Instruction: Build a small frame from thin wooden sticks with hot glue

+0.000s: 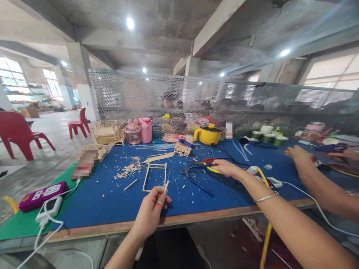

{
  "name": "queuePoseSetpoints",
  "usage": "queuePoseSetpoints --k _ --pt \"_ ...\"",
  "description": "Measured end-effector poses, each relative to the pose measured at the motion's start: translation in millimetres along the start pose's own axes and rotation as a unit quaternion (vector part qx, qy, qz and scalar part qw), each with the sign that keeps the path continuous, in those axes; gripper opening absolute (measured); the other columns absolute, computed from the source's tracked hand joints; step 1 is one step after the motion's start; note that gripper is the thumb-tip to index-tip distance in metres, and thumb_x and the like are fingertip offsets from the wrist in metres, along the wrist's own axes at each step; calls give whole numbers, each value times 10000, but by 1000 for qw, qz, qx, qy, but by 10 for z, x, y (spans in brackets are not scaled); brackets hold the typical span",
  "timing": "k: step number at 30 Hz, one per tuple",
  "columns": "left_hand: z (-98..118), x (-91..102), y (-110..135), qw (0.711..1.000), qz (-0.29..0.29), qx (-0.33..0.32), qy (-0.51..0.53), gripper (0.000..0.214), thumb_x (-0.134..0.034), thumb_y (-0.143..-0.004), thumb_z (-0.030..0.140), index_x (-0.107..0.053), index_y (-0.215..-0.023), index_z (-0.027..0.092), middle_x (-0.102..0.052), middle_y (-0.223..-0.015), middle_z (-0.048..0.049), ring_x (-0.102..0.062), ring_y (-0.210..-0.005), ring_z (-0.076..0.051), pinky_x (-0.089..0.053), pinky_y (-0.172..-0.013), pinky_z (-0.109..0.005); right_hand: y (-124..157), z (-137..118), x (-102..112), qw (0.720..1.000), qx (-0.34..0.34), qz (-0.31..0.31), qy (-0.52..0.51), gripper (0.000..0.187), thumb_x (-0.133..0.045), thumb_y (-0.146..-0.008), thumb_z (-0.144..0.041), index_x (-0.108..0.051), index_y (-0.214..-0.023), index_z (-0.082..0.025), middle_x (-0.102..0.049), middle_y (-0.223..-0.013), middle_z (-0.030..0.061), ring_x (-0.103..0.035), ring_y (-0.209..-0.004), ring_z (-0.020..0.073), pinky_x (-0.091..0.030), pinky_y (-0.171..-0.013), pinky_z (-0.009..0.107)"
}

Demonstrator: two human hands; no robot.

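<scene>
My left hand is closed around a short thin wooden stick, held upright near the front of the blue-topped table. Just beyond it lies a rectangular frame of wooden sticks. Out to the right, my right hand has its fingers round the handles of red-and-yellow-handled pliers, their jaws pointing left. Nearer to me, dark-blue-handled cutters lie on the table, touching or close to those pliers. One loose stick rests left of the frame.
Wood scraps and longer sticks lie beyond the frame. A blue glue gun sits by a small wooden piece. Farther back stands a yellow pot. A co-worker's hand is at the right; white cables cross both sides.
</scene>
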State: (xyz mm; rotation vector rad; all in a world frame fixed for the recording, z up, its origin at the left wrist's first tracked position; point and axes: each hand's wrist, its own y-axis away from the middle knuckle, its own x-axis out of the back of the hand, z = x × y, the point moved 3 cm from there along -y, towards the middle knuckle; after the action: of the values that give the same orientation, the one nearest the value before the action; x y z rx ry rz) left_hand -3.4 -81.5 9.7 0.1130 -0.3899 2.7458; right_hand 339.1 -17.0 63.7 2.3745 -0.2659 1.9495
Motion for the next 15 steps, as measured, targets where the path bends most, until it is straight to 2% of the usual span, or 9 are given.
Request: queuePoseSetpoints --k 4,9,12,15 --pt "-7 -1 1 1000 2 2 -1 305 -412 -896 467 -541 -893 191 -645 -815 -27 -537 -670 -124 -443 -687 -256 108 -48 -73 999 -37 38 -5 283 -456 -839 -374 -625 -769 -158 -640 -697 40 -549 -605 140 -336 -509 223" --pt "-2 3 4 1000 0 0 -9 299 -397 -907 454 -534 -902 189 -639 -819 -25 -531 -671 -120 -440 -687 -256 260 -140 -178 987 -101 119 24 318 -393 -859 -348 -624 -990 -175 -674 -908 154 -612 -803 261 -354 -591 291" --pt "2 6 7 1000 5 -2 -16 296 -399 -906 454 -537 -895 193 -640 -808 -16 -534 -664 -117 -442 -682 -255 287 -97 -186 980 -119 152 -39 307 -410 -848 -330 -629 -1011 -191 -677 -955 156 -612 -856 278 -369 -621 305" --pt "7 3 10 1000 3 -5 -23 296 -397 -908 451 -536 -887 191 -639 -812 -25 -532 -664 -120 -443 -680 -260 242 -11 -139 972 -118 150 -134 280 -444 -838 -333 -652 -947 -179 -680 -959 126 -602 -874 236 -390 -632 275"
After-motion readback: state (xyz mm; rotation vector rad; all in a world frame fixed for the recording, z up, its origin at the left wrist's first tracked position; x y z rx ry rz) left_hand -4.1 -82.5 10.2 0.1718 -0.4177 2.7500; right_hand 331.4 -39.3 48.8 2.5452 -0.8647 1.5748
